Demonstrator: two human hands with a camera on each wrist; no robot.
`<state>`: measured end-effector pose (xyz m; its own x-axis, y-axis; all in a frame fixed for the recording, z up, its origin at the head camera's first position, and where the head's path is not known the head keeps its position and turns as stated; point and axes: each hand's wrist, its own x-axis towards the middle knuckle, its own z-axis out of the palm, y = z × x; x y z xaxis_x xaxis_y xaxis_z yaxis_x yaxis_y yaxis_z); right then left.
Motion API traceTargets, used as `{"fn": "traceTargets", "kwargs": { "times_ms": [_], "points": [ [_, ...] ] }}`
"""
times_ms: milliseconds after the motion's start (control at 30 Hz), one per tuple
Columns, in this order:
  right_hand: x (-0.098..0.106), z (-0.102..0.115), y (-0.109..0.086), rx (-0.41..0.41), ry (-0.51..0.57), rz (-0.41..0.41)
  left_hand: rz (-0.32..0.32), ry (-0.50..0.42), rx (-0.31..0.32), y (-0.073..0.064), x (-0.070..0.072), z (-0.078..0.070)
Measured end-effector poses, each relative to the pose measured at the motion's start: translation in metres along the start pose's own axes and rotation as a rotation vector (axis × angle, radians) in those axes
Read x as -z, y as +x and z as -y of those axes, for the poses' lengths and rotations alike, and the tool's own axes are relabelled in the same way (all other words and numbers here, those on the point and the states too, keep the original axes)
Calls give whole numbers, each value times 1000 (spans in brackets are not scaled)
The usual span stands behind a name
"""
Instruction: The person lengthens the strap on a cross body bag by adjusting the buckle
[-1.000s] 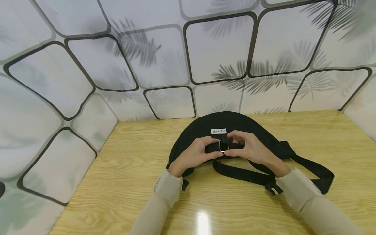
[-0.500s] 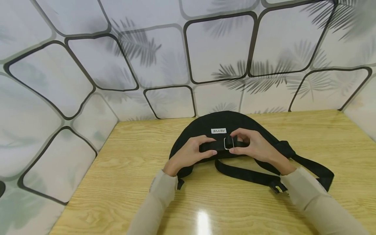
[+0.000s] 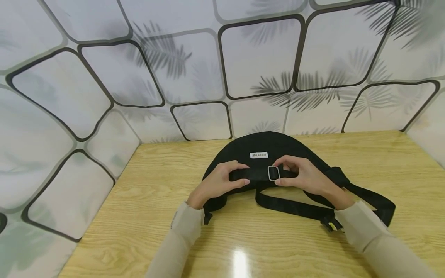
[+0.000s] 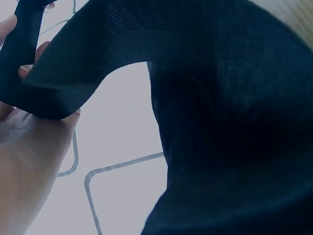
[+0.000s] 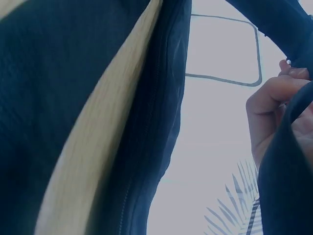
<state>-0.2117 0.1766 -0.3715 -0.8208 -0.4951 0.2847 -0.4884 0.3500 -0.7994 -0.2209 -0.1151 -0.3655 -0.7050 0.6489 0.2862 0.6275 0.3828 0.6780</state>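
Observation:
A black crescent-shaped bag (image 3: pixel 278 144) lies on the table, with a small white label (image 3: pixel 259 155) on its front. Between my hands a black webbing strap (image 3: pixel 256 174) is stretched just in front of the bag. My left hand (image 3: pixel 218 179) pinches the strap between thumb and fingers. At the strap's right part sits a silver rectangular slider buckle (image 3: pixel 274 173), which my right hand (image 3: pixel 303 175) grips at its right side. In the left wrist view the strap (image 4: pixel 63 73) loops across the palm. The right wrist view shows curled fingers (image 5: pixel 274 98) at the strap.
The bag's long strap (image 3: pixel 295 207) loops over the wooden table (image 3: pixel 146 231) to the right, with a black plastic clip (image 3: pixel 328 224) by the right sleeve. A short strap end (image 3: pixel 207 218) hangs near the left wrist. Patterned walls (image 3: pixel 194 81) stand behind and at the left.
My left hand has moved left along with the strap, and the hands are farther apart. The slider buckle has shifted right, and its metal frame shows more fully.

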Motion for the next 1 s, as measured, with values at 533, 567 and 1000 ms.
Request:
{"fn": "traceTargets", "kwargs": {
  "times_ms": [533, 567, 1000],
  "points": [
    [-10, 6, 5, 8, 63, -19, 94, 5, 59, 18, -9, -14],
    [-11, 6, 5, 10, 60, -17, 100, -9, 65, 20, -11, -15],
    [-10, 8, 4, -9, 94, 26, 98, -106, 65, 33, -25, -17]
  ]
}}
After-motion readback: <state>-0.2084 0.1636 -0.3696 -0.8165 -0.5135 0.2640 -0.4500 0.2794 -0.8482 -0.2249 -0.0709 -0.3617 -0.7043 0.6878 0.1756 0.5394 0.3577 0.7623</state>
